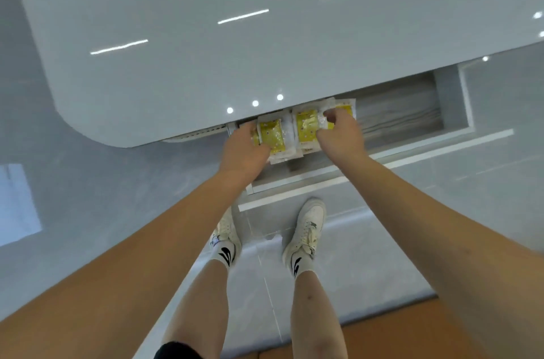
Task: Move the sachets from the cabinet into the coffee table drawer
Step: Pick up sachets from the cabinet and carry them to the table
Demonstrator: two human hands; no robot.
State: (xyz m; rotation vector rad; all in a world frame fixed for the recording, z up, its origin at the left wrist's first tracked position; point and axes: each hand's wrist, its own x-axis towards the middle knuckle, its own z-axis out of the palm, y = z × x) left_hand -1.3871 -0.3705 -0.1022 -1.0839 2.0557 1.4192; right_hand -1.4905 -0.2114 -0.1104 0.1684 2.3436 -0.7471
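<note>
The coffee table drawer stands pulled out from under the glossy grey coffee table top. Yellow and white sachets lie in its left half. My left hand grips a bundle of sachets at the drawer's left end. My right hand holds a second bundle of sachets just to the right, its fingers curled over the packets. Both bundles sit low inside the drawer. The cabinet is out of view.
The drawer's right half shows bare wood-grain bottom. Its white front edge runs toward me. My feet in white sneakers stand on grey floor tiles right in front of the drawer. An orange floor strip lies behind them.
</note>
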